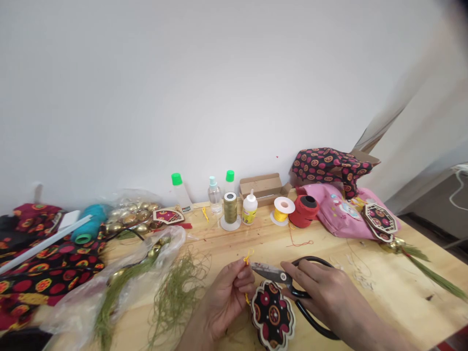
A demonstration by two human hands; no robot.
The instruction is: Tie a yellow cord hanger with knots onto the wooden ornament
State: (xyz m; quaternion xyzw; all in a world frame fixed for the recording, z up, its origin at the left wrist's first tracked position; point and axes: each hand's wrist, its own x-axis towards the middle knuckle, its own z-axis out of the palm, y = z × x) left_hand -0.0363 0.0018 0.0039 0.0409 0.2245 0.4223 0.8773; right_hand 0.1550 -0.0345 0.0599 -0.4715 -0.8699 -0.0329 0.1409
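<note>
My left hand (234, 292) pinches a yellow cord (248, 257), whose small looped knot stands above the fingertips. The cord's lower part comes out under the fingers, beside a scalloped ornament (273, 314) with a pale rim and dark patterned fabric. My right hand (321, 287) grips black-handled scissors (310, 319). Their blades (268, 271) point left, with the tips close to the cord and my left fingers; whether they touch the cord I cannot tell. The ornament hangs or rests just below the blades.
Along the wall stand an olive thread spool (230, 209), a glue bottle (249, 208), a yellow cord spool (281, 214) and a red thread cone (304, 212). Loose green threads (179, 287) and bagged gold bells (127, 217) lie left. A pink bag (334, 214) sits right.
</note>
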